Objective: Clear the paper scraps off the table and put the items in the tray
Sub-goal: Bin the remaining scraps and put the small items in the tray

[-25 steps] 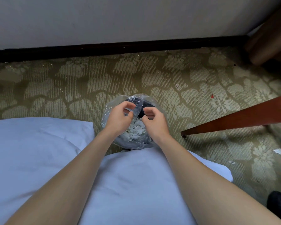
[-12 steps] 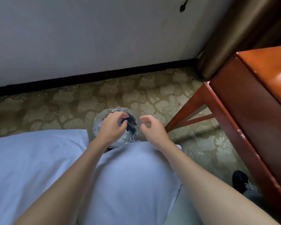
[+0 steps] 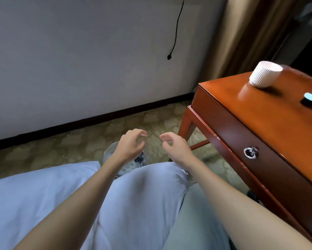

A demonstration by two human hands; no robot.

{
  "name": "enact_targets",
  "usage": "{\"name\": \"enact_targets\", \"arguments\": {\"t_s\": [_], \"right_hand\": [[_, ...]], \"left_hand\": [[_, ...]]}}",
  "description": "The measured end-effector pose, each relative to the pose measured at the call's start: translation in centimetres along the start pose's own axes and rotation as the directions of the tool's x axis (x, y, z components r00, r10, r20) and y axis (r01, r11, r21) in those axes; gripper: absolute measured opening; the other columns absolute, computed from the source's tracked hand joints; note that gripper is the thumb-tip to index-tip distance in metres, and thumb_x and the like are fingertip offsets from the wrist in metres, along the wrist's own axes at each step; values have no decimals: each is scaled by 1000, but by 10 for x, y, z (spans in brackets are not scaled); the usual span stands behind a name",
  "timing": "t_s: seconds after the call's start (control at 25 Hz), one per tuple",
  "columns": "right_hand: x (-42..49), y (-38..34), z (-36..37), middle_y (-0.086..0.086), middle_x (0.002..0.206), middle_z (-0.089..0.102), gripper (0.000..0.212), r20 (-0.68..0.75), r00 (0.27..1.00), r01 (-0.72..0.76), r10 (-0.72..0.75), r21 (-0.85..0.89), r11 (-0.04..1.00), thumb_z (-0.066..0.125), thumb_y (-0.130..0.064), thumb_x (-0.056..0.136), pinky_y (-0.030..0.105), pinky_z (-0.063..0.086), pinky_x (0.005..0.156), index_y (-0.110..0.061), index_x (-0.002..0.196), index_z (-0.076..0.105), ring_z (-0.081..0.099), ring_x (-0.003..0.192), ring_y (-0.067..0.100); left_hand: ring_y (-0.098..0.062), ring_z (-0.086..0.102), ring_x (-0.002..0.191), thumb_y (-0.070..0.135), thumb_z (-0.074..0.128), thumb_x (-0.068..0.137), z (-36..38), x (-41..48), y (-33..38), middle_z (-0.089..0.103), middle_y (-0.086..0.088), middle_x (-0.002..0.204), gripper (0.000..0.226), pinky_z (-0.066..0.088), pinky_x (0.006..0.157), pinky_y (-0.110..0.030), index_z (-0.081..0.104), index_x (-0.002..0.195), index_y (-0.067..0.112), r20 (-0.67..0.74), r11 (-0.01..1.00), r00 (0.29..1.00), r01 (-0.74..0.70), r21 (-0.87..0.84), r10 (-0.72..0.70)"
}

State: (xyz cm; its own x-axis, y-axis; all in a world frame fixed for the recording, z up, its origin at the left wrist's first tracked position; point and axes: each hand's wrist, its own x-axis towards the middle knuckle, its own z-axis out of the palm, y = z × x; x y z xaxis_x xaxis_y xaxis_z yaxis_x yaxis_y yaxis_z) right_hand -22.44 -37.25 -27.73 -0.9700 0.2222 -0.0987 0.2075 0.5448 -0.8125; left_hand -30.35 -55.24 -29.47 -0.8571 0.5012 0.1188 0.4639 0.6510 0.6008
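Both hands have come up off the bin since half a second ago: your left hand (image 3: 129, 147) has let go of the bag rim it was on, and the desk top has swung into view on the right.

- Hands, two: the left and your right hand (image 3: 175, 147) hover side by side over the carpet, apart, fingers loosely curled and spread, gripping nothing.
- Bin (image 3: 109, 154), one: it stands on the carpet below the left hand, lined with a clear plastic bag and partly hidden by that hand and the white bedding (image 3: 34, 204). Inside lie white paper scraps (image 3: 127, 168), too jumbled to count, beside a dark patch you cannot make out.
- Desk (image 3: 260, 127), one, red-brown wood, with one ring pull (image 3: 250, 152) on its drawer front.
- On the desk, two items: one white ribbed cup (image 3: 264, 74) near the far edge, blurred, and one small dark capsule (image 3: 310, 99) with a pale blue top, further right, well apart from the cup.
- Cord (image 3: 177, 29), one, black, hangs down the wall.
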Motion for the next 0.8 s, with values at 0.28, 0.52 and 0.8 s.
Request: {"name": "enact_targets", "arguments": {"t_s": [0.28,0.52,0.8], "right_hand": [[-47,-21,-81,-6,121,65,29,-151,986,60,-69,-64,996,52,-14,93,26,43,101,-23,117,64,57,115,9],[-100,-25,-160,-9,127,62,29,-250,961,78,-121,-175,981,53,-19,95,20,39,96,-26,122,61,54,117,5],[-165,3,-253,-12,125,59,30,-399,914,-29,-76,-251,967,53,-24,95,20,35,91,-33,122,59,50,117,4]], "left_hand": [[-19,54,113,14,54,91,-20,1,87,64,4,121,28,43,98,-39,66,116,20,-33,982,982,-186,24,187],[-18,55,112,20,54,94,-11,5,173,64,3,121,25,46,94,-41,66,115,23,-48,929,928,-366,49,368],[-15,54,109,23,54,92,22,11,265,63,9,118,24,45,95,-42,64,113,29,-9,867,867,-499,-8,499]]}}
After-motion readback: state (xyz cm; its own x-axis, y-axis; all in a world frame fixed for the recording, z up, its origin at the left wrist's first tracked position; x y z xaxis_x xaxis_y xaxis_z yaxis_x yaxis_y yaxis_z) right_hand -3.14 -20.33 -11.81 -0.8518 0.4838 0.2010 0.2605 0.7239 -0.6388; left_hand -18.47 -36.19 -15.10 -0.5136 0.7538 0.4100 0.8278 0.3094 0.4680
